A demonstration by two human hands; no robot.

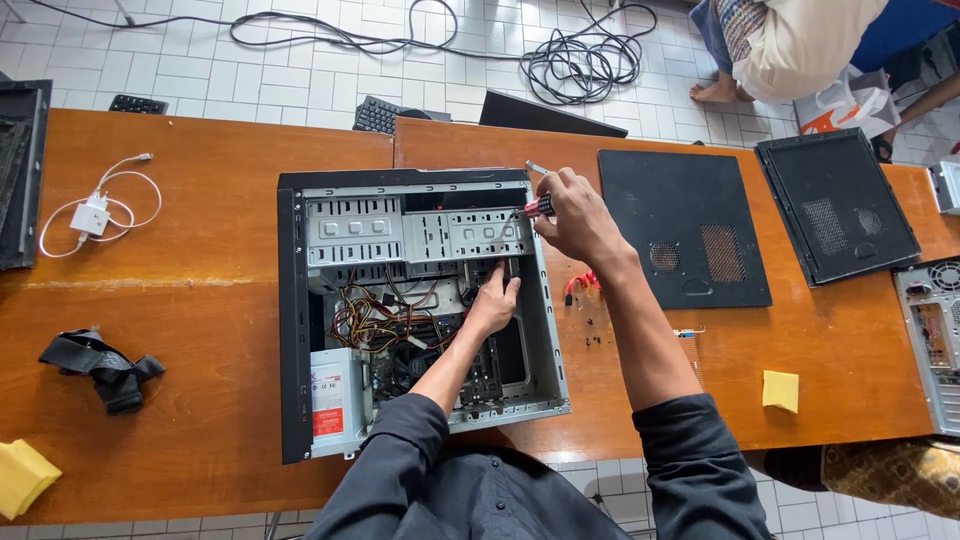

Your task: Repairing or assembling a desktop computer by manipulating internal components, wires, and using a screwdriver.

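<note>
An open desktop computer case [300, 330] lies on its side on the orange-brown table [200, 300], its drive bays [415, 235], wires and power supply [335, 400] exposed. My right hand [575, 220] grips a screwdriver with a red and black handle [538, 207], its tip against the right side of the drive bay. My left hand [495, 300] reaches inside the case, fingers pressed up under the drive bay.
Two black side panels [685, 230] [835, 205] lie to the right, another case [935, 340] at the far right edge. A white charger with cable [95, 215], black strap [100, 365], yellow sponges [20, 475] [780, 390], small screws [595, 335]. A person [790, 45] sits beyond.
</note>
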